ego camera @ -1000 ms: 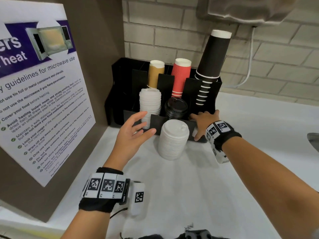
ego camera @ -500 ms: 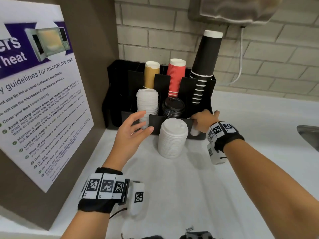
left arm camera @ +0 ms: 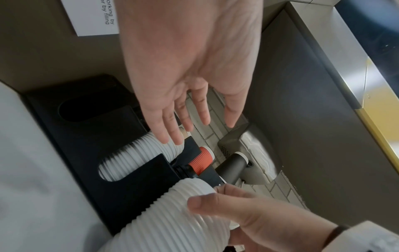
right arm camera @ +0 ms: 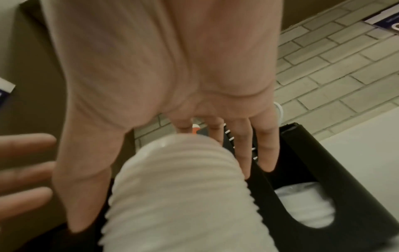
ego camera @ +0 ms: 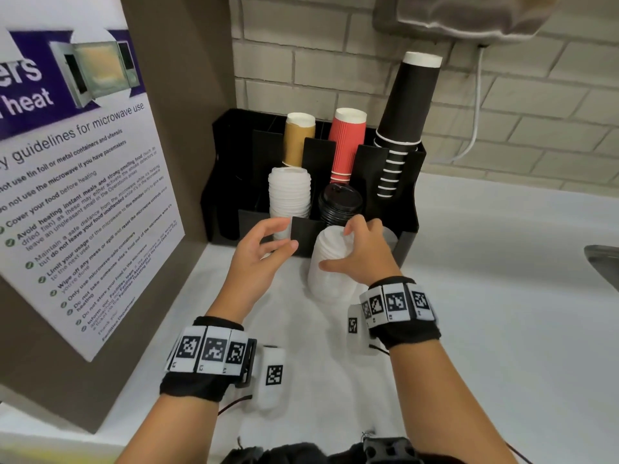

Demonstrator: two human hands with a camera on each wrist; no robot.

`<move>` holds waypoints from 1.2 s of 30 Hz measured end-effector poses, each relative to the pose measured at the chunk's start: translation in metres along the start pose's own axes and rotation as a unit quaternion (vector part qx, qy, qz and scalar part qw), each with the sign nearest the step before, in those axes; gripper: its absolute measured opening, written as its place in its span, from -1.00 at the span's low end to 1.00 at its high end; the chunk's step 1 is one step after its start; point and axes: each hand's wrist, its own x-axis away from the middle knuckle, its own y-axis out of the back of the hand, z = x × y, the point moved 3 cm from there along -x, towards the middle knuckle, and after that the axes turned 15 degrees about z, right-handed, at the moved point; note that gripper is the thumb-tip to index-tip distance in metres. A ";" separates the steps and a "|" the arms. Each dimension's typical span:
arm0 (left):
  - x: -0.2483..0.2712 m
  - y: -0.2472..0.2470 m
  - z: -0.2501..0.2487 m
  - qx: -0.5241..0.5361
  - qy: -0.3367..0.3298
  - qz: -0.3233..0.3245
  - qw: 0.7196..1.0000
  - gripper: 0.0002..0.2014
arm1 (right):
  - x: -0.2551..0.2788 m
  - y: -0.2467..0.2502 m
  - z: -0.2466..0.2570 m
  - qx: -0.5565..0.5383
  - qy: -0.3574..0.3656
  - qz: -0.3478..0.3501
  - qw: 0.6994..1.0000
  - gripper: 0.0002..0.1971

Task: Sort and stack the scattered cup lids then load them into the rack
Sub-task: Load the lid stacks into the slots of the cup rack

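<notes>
**Right hand on the loose lid stack, left hand free beside it**

A tall stack of white lids (ego camera: 330,262) stands on the white counter (ego camera: 502,329), just in front of the black rack (ego camera: 407,242). The right hand (ego camera: 363,254) is wrapped around its upper part — thumb across the near side, fingers curved over the far side and top. The left wrist view shows the same grip, with the thumb lying on the ribbed side of the stack. The picture there is blurred, so how firmly it holds cannot be told.

The left hand (ego camera: 258,254) hovers just left of the stack, fingers relaxed and slightly spread, holding nothing. Its fingertips reach toward the front wall of the rack, but whether they touch it cannot be told.

In the rack's front row sit a second pile of white lids (ego camera: 289,195) and, to its right, a pile of black lids (ego camera: 340,204). The right wrist view shows more pale lids (right arm camera: 306,206) low in the rightmost front slot. Behind them stand three columns of upturned cups — tan cups (ego camera: 299,139), red ribbed cups (ego camera: 346,142) and tall black cups (ego camera: 407,118), the last leaning to the right. A microwave notice (ego camera: 80,182) hangs on the panel to the left.
</notes>
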 end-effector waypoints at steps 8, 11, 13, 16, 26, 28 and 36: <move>0.002 -0.001 0.006 -0.010 0.016 -0.005 1.000 -0.69 | -0.004 -0.007 -0.003 -0.014 0.008 -0.041 0.999 -0.38; 0.000 -0.001 0.004 -0.014 0.017 -0.007 1.000 -0.69 | -0.006 -0.006 -0.003 -0.018 0.017 -0.060 0.998 -0.40; -0.001 -0.003 0.003 -0.012 0.021 -0.004 1.000 -0.69 | -0.006 -0.005 -0.004 -0.036 0.036 -0.082 0.995 -0.41; -0.005 -0.008 -0.001 -0.013 0.029 0.007 0.999 -0.60 | -0.004 0.005 -0.004 -0.073 0.072 -0.123 0.987 -0.43; -0.017 -0.036 -0.006 0.071 -0.016 0.060 0.996 -0.05 | 0.015 0.017 0.027 -0.333 0.168 0.086 0.924 -0.41; -0.018 -0.032 -0.007 0.069 -0.018 0.059 0.996 -0.04 | 0.017 0.018 0.029 -0.318 0.179 0.123 0.923 -0.38; -0.016 -0.026 -0.014 0.052 -0.028 0.105 0.993 -0.16 | 0.018 0.033 0.021 -0.279 0.212 0.212 0.912 -0.25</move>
